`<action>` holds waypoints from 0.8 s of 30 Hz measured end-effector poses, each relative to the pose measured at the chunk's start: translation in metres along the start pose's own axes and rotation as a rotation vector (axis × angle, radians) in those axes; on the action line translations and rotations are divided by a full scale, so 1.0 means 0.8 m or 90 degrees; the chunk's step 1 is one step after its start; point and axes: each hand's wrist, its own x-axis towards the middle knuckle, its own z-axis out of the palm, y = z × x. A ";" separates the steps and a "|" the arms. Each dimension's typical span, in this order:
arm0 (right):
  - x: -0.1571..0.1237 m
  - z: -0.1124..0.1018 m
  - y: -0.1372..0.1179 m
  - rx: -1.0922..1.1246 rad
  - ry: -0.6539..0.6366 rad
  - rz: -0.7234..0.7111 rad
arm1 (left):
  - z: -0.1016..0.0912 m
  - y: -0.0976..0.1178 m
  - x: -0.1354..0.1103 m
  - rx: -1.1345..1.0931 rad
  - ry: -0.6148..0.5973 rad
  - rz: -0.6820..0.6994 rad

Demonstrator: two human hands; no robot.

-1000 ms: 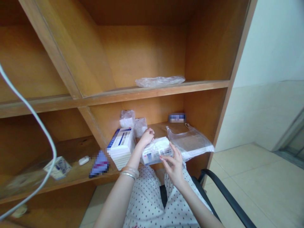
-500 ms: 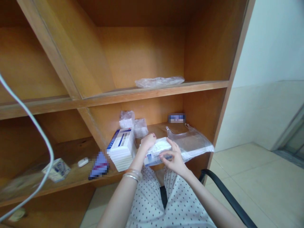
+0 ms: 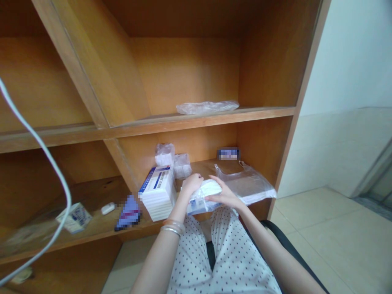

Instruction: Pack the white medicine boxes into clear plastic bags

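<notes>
Plastic-wrapped packet (image 3: pixel 202 196) at the shelf (image 3: pixel 205 166) edge, fingers of left hand (image 3: pixel 191 183) and right hand (image 3: pixel 223 195) clasped around it.

head-worn view, looking forward and down — close to wooden shelves (image 3: pixel 196 118); seated level

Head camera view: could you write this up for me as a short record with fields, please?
Place: wooden shelf unit
Left hand: fingers curled over the left end of a wrapped pack
Right hand: laid flat on the pack's right end
Left of the pack: stack of white boxes
Right of the pack: clear plastic bag
Shelf above: crumpled plastic wrap
</notes>
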 end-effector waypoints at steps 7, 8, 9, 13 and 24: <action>-0.007 0.014 0.006 0.004 0.064 -0.017 | -0.014 -0.022 -0.003 -0.119 0.204 0.017; -0.008 0.019 0.011 -0.025 0.097 -0.022 | -0.014 -0.028 -0.005 -0.142 0.215 0.016; -0.008 0.023 0.014 -0.060 0.126 -0.025 | -0.012 -0.034 -0.009 -0.162 0.214 0.015; -0.011 0.029 0.019 -0.192 0.147 -0.029 | 0.013 -0.050 -0.032 -0.242 0.256 -0.034; -0.016 0.036 0.020 -0.130 0.229 0.134 | 0.064 -0.066 -0.053 -0.372 0.356 -0.160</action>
